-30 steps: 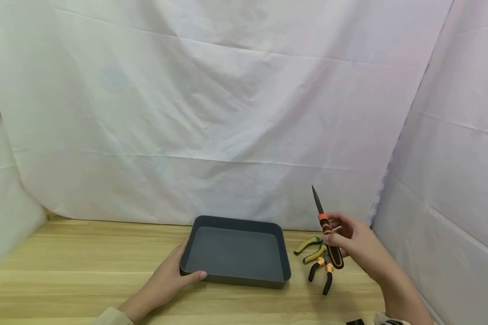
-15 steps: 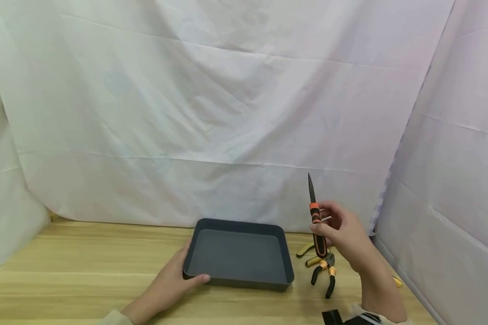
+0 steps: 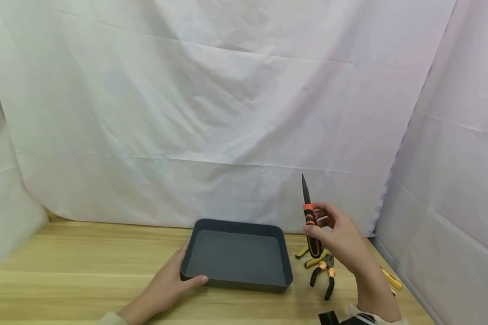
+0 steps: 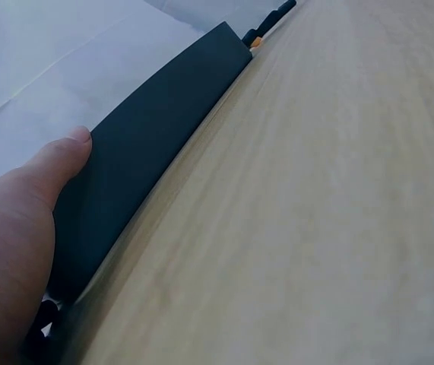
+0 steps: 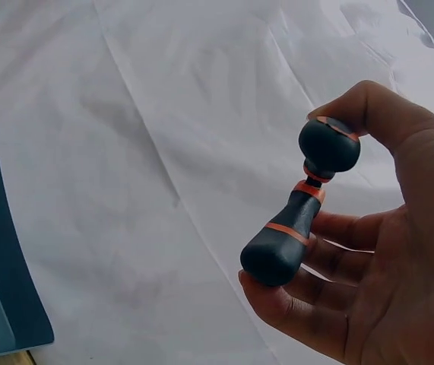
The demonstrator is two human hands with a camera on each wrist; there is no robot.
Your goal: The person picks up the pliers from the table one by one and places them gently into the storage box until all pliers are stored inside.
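Now the wooden bench [image 3: 85,271] carries a dark grey tray [image 3: 237,282] near its middle, and beyond it hangs a white cloth backdrop [image 3: 187,113]. Over the last second the file [image 3: 310,221] has come across from about 3 o'clock of the tray toward its right rim, and its tip has swung from a lean to nearly upright; judging by that, it is being carried to the tray. The left hand [image 3: 168,282] rests at the tray's 8 o'clock corner, thumb pressed flat on the near wall [image 4: 148,152], fingers curled round the corner. The right hand [image 3: 339,239] is clamped on the file's black-and-orange handle [image 5: 300,220], thumb and fingers closed round it, clear of the bench. Below it, at the tray's 3 o'clock, lie orange-handled pliers [image 3: 326,275], yellow-handled pliers [image 3: 315,258] and a yellow tool [image 3: 390,279].
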